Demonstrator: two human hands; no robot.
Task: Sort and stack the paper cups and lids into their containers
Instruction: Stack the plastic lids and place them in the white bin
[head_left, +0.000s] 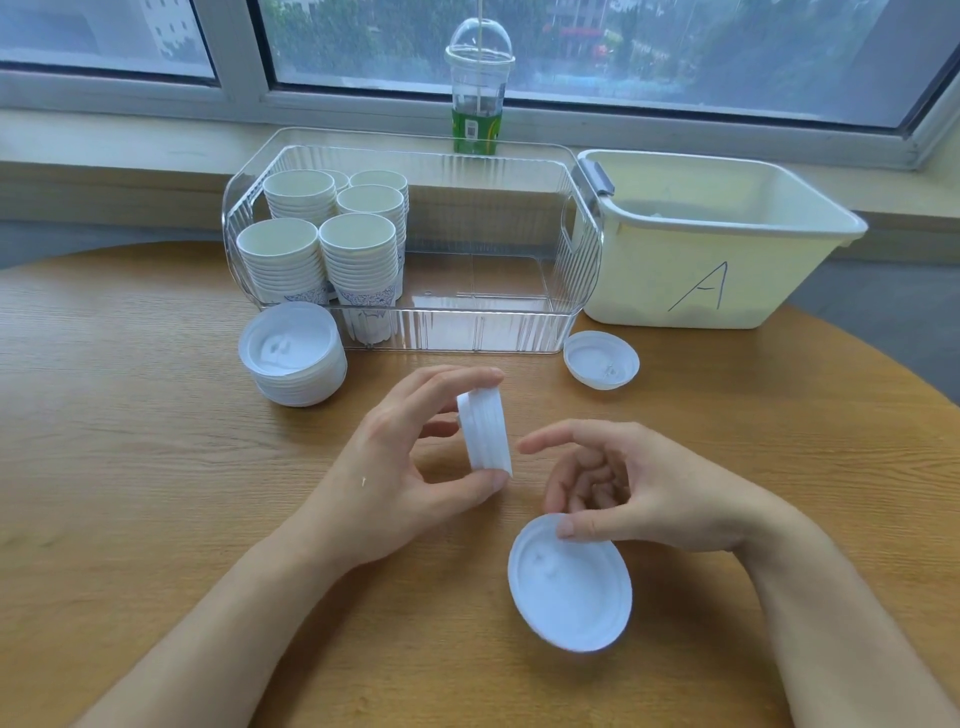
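A person's left hand (415, 457) grips a small stack of white lids (485, 434) on edge between thumb and fingers above a round wooden table (130, 441). The right hand (623, 493), fingers curled, pinches the rim of a single white lid (571, 584) with the thumb, the lid tilted near the table's front. At far left, a taller pile of lids (293, 356) sits on the table just in front of a clear ribbed bin (498, 322), whose left end holds several stacks of paper cups (322, 244) with blue print near their bases. One upturned lid (601, 359) lies to the right, near a cream tub (727, 260) hand-marked "A". On the sill behind stands a clear domed drink cup (479, 88) with a green label, its text too small to read.
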